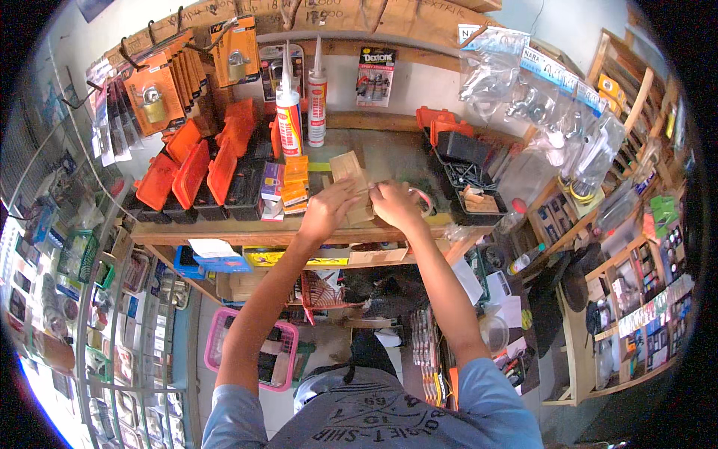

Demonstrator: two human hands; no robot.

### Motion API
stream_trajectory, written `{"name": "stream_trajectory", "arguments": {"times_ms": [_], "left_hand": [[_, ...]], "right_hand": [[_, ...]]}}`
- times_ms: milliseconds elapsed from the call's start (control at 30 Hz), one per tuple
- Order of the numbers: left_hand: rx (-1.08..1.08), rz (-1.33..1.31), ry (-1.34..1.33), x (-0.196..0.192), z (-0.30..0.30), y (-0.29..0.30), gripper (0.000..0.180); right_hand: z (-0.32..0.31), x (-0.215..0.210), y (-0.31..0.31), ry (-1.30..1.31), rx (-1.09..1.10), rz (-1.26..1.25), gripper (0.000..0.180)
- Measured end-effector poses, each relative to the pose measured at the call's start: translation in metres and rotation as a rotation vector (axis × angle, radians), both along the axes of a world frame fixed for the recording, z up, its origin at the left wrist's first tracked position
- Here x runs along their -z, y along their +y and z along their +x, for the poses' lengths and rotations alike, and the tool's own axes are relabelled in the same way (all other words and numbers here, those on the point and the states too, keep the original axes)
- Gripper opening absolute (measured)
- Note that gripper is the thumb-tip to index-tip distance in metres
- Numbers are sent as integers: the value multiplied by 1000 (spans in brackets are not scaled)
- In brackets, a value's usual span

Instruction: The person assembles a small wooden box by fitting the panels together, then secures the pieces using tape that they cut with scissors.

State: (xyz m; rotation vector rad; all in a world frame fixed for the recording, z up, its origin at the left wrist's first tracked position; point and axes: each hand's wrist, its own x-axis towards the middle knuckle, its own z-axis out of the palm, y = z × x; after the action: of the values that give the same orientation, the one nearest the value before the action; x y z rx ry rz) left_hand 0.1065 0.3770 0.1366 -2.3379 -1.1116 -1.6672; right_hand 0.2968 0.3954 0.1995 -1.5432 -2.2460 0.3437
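A flat tan piece, apparently cardboard [348, 169], lies at a slant on the glass-topped counter between my hands. My left hand [329, 209] grips its near left part, with the fingers laid across it. Against its right edge, my right hand [396, 205] is closed, thumb and fingers bunched together; what they pinch is hidden. Just beyond the right hand, partly covered by it, is a roll of tape [425, 202]. Small orange boxes [295, 183] are stacked left of my left hand.
Behind the boxes stand two sealant tubes [290, 123]. Black bins with orange lids [196, 170] line the left of the counter. Black trays of screws [470, 178] sit at right. Packaged padlocks [153, 105] hang above. A pink basket [212, 340] rests on the floor below.
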Motion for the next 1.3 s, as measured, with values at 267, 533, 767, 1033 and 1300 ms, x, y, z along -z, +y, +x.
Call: {"name": "stream_trajectory", "arguments": {"times_ms": [267, 533, 767, 1033, 1300], "left_hand": [[2, -4, -134, -6, 4, -16, 14], [-102, 209, -270, -21, 20, -45, 14], [-164, 139, -410, -24, 39, -54, 16], [-78, 11, -575, -24, 45, -80, 27], [34, -120, -518, -13, 47, -109, 68]], "right_hand": [[3, 3, -8, 317, -163, 71, 53], [-5, 9, -18, 1380, -231, -467, 63], [-1, -3, -21, 1621, -377, -923, 43], [-1, -17, -48, 1507, -379, -734, 45], [-5, -28, -67, 1376, -374, -639, 53]]}}
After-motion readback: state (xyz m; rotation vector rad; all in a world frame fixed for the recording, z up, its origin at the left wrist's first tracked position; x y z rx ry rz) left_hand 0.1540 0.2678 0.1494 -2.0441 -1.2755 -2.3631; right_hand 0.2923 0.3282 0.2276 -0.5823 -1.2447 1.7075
